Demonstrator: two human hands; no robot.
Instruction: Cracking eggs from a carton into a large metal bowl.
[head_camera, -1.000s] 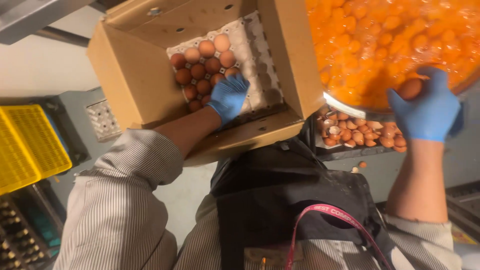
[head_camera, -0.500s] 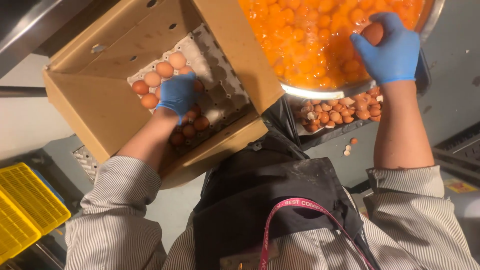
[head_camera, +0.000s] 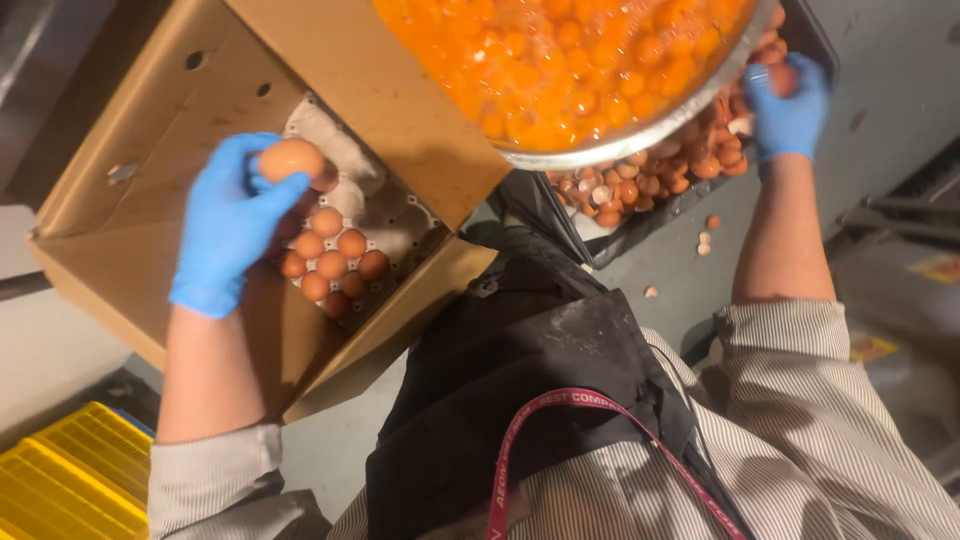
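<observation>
Moved since half a second ago: left hand (head_camera: 232, 225) has come up out of the cardboard box (head_camera: 150, 215) with a brown egg (head_camera: 290, 158); before, it was down among the eggs in the tray.
Right hand, change: right hand (head_camera: 788, 105) has dropped from the bowl's rim to the far side of the bowl, over the shell bin.
What that means: one egg is picked and lifted clear, and judging by the shell in the other hand, a cracked egg is being discarded while the fresh one comes up.
Head view, left grip: blue-gloved fingers closed around the brown egg, held above the box's upper corner, apart from the tray.
Head view, right grip: closed on what looks like a piece of eggshell (head_camera: 783, 76); partly hidden by the bowl's edge, so I cannot tell more.
Cardboard box: open, flaps up, holding a grey pulp tray (head_camera: 385, 215) with a small cluster of brown eggs (head_camera: 330, 262) left and many cups bare.
Metal bowl (head_camera: 640, 128): filled with orange yolks and egg liquid (head_camera: 560, 60), sitting over the box flap and the bin.
Black bin (head_camera: 560, 215): heaped with broken eggshells (head_camera: 640, 180); a few shell bits lie on the grey surface (head_camera: 680, 270) just beside it.
Yellow crate (head_camera: 70, 480): low at the left, well apart from both hands.
</observation>
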